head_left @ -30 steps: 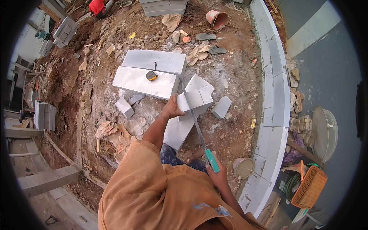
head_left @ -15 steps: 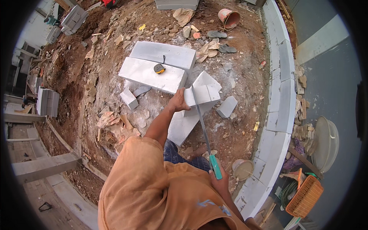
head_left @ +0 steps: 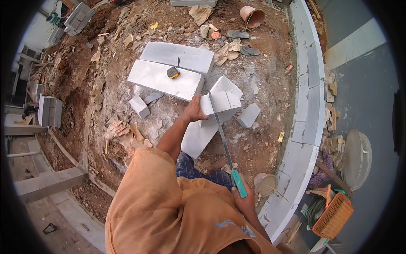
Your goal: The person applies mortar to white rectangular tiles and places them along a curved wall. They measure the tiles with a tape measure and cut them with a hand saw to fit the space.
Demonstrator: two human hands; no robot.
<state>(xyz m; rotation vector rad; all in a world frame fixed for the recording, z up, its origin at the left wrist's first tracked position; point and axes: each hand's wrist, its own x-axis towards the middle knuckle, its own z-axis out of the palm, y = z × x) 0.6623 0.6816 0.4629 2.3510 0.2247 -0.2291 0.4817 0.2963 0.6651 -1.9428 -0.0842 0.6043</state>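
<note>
A white lightweight concrete block (head_left: 223,100) lies on top of another white block (head_left: 195,139) in front of me. My left hand (head_left: 195,109) grips its left end, thumb at the near face and fingers at the far side. In my right hand (head_left: 245,198), low and close to my body, is the teal handle of a hand saw (head_left: 223,134). The saw's long blade slants up and away from the handle and crosses the block's top near the left hand. A thin line marks the block's top to the right of the blade.
Two long white blocks (head_left: 176,56) lie beyond, with a tape measure (head_left: 173,73) on the nearer one. Block offcuts (head_left: 249,115) flank the work. A low block wall (head_left: 301,139) runs along the right. Sandals (head_left: 249,50), buckets (head_left: 252,17) and rubble lie on the dirt.
My view has shifted a little, moving the blocks slightly left in it. The saw handle sits slightly farther right relative to the block. Both hands keep their grip.
</note>
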